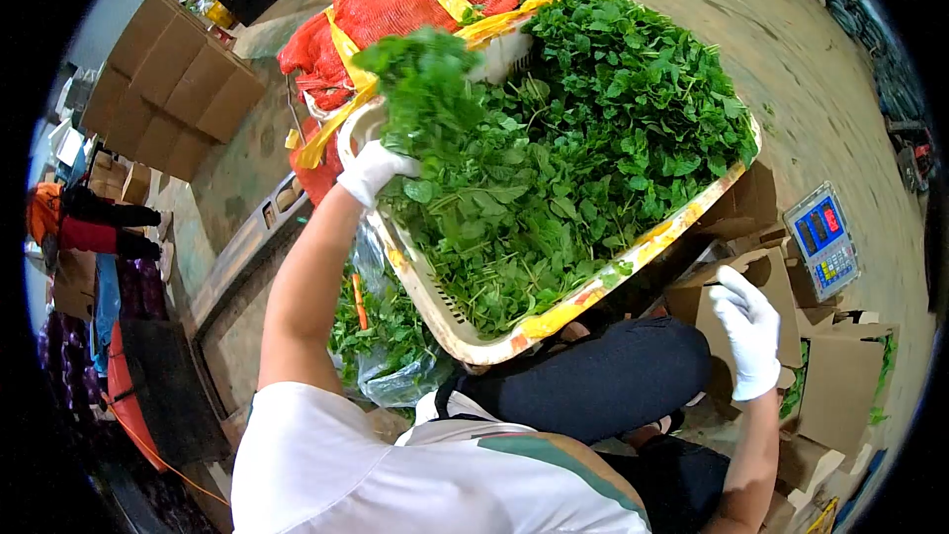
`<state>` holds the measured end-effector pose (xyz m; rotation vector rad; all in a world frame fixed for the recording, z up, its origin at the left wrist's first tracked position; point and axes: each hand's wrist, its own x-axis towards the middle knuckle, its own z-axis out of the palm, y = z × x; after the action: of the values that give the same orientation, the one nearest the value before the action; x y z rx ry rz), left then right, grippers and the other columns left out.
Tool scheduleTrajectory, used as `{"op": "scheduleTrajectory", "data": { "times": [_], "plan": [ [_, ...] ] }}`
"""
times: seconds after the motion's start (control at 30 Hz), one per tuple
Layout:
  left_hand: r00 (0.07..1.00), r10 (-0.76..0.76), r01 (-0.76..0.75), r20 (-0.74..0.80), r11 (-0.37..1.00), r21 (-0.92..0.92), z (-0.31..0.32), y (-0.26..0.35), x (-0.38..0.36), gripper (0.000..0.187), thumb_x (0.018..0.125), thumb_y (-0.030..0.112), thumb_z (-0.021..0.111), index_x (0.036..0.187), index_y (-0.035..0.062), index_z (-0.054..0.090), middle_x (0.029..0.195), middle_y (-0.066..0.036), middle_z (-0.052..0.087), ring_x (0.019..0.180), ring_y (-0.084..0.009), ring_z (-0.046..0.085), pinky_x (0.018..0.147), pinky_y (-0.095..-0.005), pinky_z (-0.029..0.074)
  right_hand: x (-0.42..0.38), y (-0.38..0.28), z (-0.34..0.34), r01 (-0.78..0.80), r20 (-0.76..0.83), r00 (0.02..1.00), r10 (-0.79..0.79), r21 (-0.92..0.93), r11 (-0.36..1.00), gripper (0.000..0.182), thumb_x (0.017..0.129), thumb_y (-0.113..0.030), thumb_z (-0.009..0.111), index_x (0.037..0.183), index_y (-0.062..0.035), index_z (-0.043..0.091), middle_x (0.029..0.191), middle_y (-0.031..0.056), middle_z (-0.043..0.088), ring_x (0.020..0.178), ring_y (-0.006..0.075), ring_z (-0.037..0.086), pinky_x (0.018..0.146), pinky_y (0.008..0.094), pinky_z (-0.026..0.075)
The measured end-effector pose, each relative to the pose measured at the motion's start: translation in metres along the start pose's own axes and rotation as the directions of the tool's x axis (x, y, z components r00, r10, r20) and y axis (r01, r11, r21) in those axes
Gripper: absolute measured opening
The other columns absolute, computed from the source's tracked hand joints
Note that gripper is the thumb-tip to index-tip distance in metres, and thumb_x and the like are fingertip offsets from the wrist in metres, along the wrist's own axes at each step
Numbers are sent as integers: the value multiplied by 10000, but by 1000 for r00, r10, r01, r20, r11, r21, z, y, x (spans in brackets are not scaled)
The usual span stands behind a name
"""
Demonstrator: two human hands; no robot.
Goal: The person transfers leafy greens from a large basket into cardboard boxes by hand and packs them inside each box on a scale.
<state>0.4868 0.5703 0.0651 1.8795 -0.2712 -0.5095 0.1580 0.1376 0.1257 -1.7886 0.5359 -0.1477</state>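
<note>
In a white glove, my left hand (pixel 376 172) is closed on a bunch of mint (pixel 425 84), blurred by motion, and holds it up over the left corner of a large white crate (pixel 460 344). Loose leafy mint (pixel 633 89) fills the crate, heaped highest at the far right. My right hand (pixel 747 331), also gloved in white, is raised to the right of the crate, above some cardboard boxes. Its fingers are bent together, with a small dark tip showing at them; what it is I cannot make out.
Red mesh sacks (pixel 395 5) with yellow straps lie behind the crate. A plastic bag of greens (pixel 395 361) stands at its near left. To the right are a digital scale display (pixel 823 240) and open cartons (pixel 835 396). Stacked cartons (pixel 168 84) and another person (pixel 94 227) are at the left.
</note>
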Motion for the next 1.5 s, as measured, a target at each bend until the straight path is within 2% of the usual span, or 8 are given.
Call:
{"op": "scheduleTrajectory", "data": {
  "times": [0.13,0.4,0.6,0.7,0.87,1.07,1.27,1.5],
  "plan": [
    [944,-326,247,-57,807,-536,23,42,-47,330,700,56,619,1025,54,563,886,-51,604,715,-165,590,629,-281,506,11,-41,85,-158,320,944,78,232,960,362,785,-61,614,1127,25,536,939,89,623,810,125,589,748,239,479],
    [848,-530,446,2,711,-544,73,44,-87,179,706,206,607,841,89,625,775,-11,609,710,-151,556,668,-275,439,39,-27,259,-883,664,458,591,262,391,689,850,-505,456,1356,-101,223,1295,256,351,1109,308,450,950,427,358],
    [832,-520,554,192,765,-329,110,19,-96,391,692,215,686,1030,41,597,991,-73,609,844,-187,558,765,-292,445,40,-37,252,-687,674,664,324,376,622,651,835,-527,481,1324,-127,322,1292,81,407,1098,202,455,954,379,330],
    [969,62,-49,238,997,-58,146,0,-95,249,683,185,659,895,62,616,847,-73,634,733,-201,590,698,-317,479,38,-11,255,-460,637,767,75,465,757,503,772,-276,667,1188,-62,481,1117,22,546,1001,140,499,904,292,377],
    [961,263,-271,83,837,475,183,25,-129,656,519,378,719,1019,9,510,1033,-253,533,931,-367,545,773,-400,449,37,15,241,-460,569,809,145,459,760,200,765,-206,599,905,-66,630,915,77,634,873,173,587,796,279,445],
    [890,455,-455,14,890,21,168,49,-140,563,607,-48,500,1162,51,496,1225,-173,456,1164,-301,422,977,-336,344,52,-39,194,-480,360,876,320,701,527,111,770,-126,552,856,-59,574,795,62,605,701,195,595,642,323,505],
    [913,209,-261,-350,959,-107,110,-14,-68,381,649,-138,451,986,15,542,1034,-130,561,954,-202,552,874,-290,423,60,-30,127,-394,425,905,31,805,443,413,712,-274,632,1027,-16,564,939,120,621,778,242,616,688,361,532],
    [995,-101,96,23,985,145,122,-52,-15,401,775,70,582,1152,-26,488,1063,-91,580,872,-131,536,813,-253,421,12,-22,-48,-67,-105,972,209,730,680,544,690,-273,632,1138,1,491,1050,166,574,860,283,593,722,409,526]
  ]
}}
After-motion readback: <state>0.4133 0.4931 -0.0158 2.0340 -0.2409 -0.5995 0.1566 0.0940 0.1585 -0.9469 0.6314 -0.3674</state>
